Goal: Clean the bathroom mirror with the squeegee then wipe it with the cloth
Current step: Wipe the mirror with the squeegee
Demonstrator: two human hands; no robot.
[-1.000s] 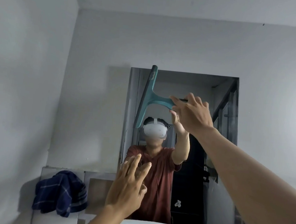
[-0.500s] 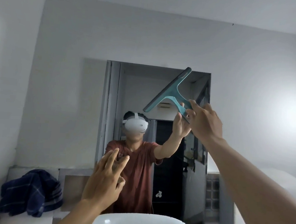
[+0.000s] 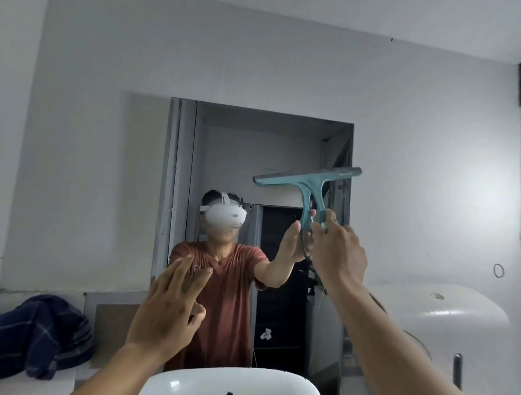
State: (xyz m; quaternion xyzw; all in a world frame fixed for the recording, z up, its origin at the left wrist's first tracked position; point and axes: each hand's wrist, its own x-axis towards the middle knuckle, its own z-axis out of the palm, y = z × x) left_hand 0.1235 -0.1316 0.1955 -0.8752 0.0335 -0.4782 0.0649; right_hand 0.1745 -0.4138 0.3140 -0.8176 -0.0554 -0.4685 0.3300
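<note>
While my right hand (image 3: 338, 255) grips the lower end of the teal squeegee (image 3: 309, 186) by its handle, the blade sits near-horizontal, tilted up slightly to the right, against the right half of the mirror (image 3: 225, 149). Fingers and thumb are wrapped closed around the handle; the blade's right tip reaches the mirror's right edge. My right forearm rises from the lower right corner toward the glass.

My left hand (image 3: 167, 309) is raised in front of the mirror's lower left part with fingers spread loosely and nothing in it; whether the fingertips touch the glass cannot be told.

On the ledge (image 3: 12, 386) at lower left, well apart from both hands, lies the dark blue checked cloth (image 3: 32, 334), bunched in a heap against the wall.

Below the mirror the white rim of the basin (image 3: 231, 385) shows at the bottom edge. A white rounded fixture (image 3: 439, 313) stands at right, beside the mirror.
</note>
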